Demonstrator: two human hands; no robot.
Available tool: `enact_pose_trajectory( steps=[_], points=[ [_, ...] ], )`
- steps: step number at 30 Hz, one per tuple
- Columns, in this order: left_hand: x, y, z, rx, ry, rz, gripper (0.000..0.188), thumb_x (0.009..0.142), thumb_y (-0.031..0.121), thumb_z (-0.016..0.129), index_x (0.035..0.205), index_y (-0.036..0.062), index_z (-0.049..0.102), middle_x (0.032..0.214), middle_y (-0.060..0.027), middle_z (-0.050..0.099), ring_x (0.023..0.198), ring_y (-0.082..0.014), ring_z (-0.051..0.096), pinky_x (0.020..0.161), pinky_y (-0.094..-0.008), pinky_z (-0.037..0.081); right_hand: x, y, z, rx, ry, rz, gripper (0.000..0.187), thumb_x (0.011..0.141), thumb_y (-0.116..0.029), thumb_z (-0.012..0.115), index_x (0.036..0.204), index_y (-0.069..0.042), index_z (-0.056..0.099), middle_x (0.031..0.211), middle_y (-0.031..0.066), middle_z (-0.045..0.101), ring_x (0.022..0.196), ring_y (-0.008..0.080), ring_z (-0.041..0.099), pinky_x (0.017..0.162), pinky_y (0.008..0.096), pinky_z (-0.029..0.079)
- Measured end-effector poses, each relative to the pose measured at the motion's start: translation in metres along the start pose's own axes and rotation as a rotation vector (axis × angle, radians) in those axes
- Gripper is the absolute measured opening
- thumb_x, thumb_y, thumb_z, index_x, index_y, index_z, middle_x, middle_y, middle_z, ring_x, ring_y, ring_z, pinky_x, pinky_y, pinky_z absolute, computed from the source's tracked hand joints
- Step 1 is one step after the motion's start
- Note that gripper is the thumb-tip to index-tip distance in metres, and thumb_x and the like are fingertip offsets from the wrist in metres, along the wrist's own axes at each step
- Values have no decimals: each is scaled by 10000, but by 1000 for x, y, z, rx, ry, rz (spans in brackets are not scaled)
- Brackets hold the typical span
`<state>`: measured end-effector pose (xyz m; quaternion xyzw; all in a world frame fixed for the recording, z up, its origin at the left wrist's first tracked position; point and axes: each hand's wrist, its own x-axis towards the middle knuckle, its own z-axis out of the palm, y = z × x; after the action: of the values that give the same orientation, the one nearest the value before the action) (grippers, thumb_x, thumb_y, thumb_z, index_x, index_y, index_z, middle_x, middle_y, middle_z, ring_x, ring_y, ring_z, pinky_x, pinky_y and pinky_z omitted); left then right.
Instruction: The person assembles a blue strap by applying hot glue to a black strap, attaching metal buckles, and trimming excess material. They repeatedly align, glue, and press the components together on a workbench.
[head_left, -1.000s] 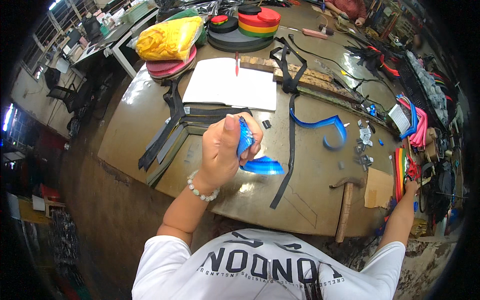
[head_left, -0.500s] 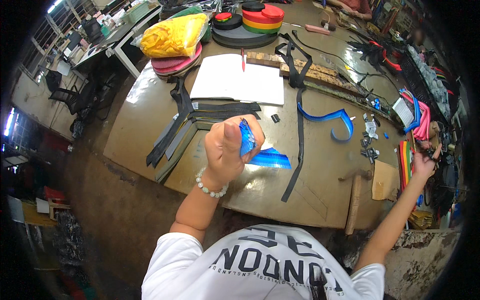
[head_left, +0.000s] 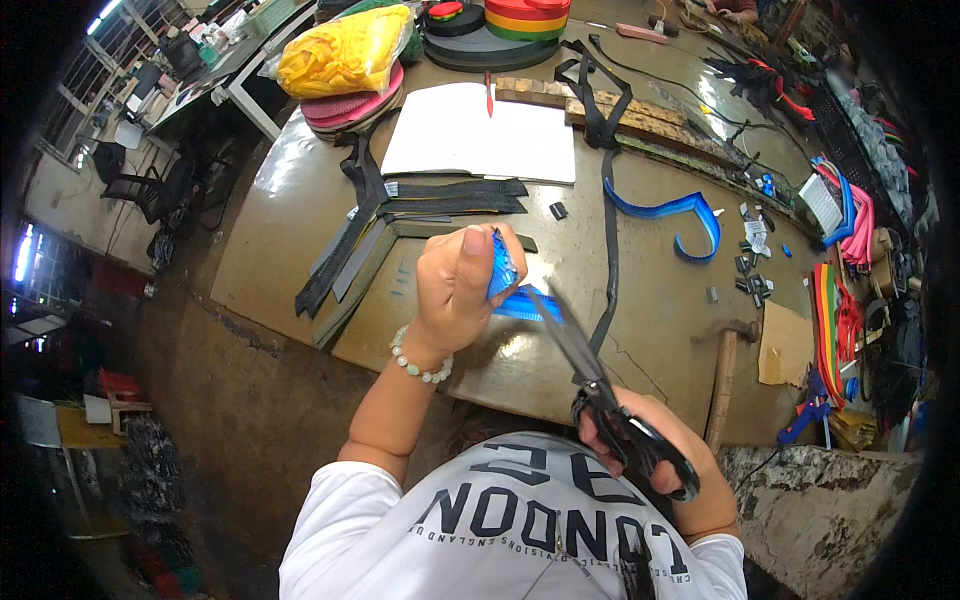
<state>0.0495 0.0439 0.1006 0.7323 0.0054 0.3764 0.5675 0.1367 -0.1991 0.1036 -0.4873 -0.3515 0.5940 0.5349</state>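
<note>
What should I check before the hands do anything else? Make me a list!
1. Left hand grips the blue strip: ok.
2. Right hand holds the scissors by their black handles: ok.
3. Blades parted: ok, slightly.
4. Left fingers safely clear of the blades: cannot tell; they look close.
5. Other blue strip away from the scissors: ok, lying on the table.

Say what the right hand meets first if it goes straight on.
The scissors in the right hand probably meet the blue strip in the left hand; they overlap it in view, but depth is unclear.
</note>
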Motion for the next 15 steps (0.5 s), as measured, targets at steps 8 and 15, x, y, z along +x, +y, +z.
enact_pose_trajectory(
  steps=[8,15],
  points=[
    [4,-5,12,-72,-15,43,699,1062,509,278,616,16,494,534,-47,467,429,-90,396,407,-251,287,-10,4,-2,-65,26,-18,609,769,-509,739,1086,-34,524,694,8,510,613,129,519,563,273,412],
    [3,-5,14,-101,-96,86,594,1082,343,331,629,1,506,610,-98,567,443,-130,452,431,-287,350,-17,5,-5,-92,32,16,593,689,-354,831,1090,-28,540,692,1,491,608,105,463,559,257,379]
  ],
)
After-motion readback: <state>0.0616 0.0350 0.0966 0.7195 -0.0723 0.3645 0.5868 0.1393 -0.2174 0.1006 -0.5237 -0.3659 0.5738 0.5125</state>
